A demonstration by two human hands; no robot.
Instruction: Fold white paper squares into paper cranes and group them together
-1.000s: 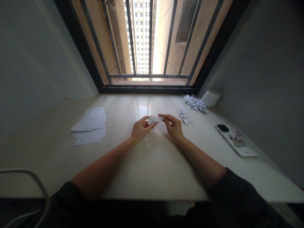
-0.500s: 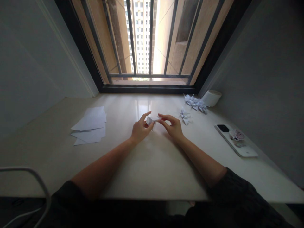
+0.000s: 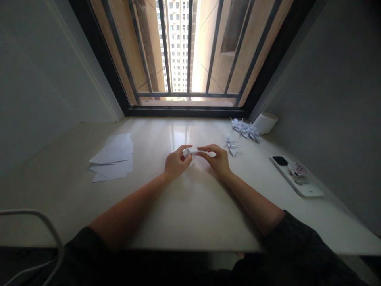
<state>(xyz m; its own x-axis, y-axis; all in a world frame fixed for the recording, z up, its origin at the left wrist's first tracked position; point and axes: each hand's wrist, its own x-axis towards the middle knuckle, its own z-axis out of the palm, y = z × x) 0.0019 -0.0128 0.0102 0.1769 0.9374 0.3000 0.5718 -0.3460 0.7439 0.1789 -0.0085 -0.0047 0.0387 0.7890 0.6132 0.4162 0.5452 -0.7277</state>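
Note:
Both hands meet over the middle of a pale table and pinch one small folded piece of white paper. My left hand grips its left end between thumb and curled fingers. My right hand pinches the right end, forefinger and thumb closed on it. The paper is held just above the tabletop and is mostly hidden by the fingers.
A loose stack of white sheets lies at the left. One folded paper crane sits right of my right hand, several more cranes near a white roll. A phone lies at the right. A barred window is behind.
The folded paper has become narrower between my fingers. My left forefinger, raised half a second ago, has curled down onto it, and my hands have drawn slightly closer together.

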